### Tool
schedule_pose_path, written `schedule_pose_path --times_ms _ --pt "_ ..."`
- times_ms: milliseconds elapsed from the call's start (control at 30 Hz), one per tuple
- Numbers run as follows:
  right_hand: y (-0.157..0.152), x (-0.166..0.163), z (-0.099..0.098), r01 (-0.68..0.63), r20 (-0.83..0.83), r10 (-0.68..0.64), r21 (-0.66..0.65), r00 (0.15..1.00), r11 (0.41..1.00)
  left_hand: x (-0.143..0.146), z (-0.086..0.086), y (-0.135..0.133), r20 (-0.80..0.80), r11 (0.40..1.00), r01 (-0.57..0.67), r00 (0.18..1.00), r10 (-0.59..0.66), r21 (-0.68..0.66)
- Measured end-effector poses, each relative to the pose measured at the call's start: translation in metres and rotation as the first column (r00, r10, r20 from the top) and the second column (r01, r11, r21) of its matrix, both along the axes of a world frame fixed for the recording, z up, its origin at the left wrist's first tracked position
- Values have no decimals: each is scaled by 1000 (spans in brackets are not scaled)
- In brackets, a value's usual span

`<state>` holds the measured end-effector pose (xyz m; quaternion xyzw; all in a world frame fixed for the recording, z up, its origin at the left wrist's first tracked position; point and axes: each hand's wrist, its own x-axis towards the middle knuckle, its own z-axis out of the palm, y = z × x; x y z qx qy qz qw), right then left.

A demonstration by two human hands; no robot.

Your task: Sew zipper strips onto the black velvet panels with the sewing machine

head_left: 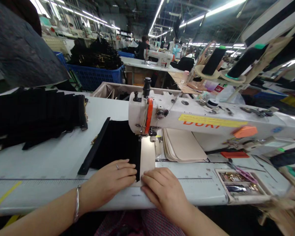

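Note:
A black fabric panel point(118, 144) with a dark band and a bit of gold metal along its left side lies on the sewing table. Its right edge meets a beige strip point(147, 159), which runs under the needle end of a white sewing machine point(157, 111). Flat on the black panel, near that edge, rests my left hand point(113, 180), fingers stretched out. My right hand point(164, 188) holds the strip's near end, fingers together and bent over it, thumb close to the table's front edge. The seam under the presser foot is too small to make out.
Black pieces with gold hardware point(36, 114) are piled at the left. Beige panels point(184, 144) lie stacked under the machine arm. A parts tray point(243, 186) with pink-handled snips point(245, 173) sits at right. Behind stand a loaded blue crate point(95, 78) and thread cones point(213, 61).

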<state>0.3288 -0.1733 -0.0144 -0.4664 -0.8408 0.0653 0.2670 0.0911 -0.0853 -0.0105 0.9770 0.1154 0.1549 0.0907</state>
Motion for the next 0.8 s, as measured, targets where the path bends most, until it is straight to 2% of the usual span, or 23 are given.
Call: schedule_pose_path --times_ms 100,267,367,567,800 --pt "-1 3 -2 -21 9 20 85 1000 996 -1 4 4 0 999 33 999 -33 38" --pt "-4 5 -4 5 -16 -4 67 1000 998 -2 6 4 -6 997 59 998 -58 54" --pt "-3 3 -3 16 -16 -16 20 1000 1000 -2 2 1 19 999 27 999 -28 35" --pt "0 0 0 2 176 20 -125 984 992 -2 -4 1 28 1000 6 1000 -5 -3" --pt "8 4 0 43 176 -14 -162 984 986 1 -6 15 -39 999 -36 999 38 40"
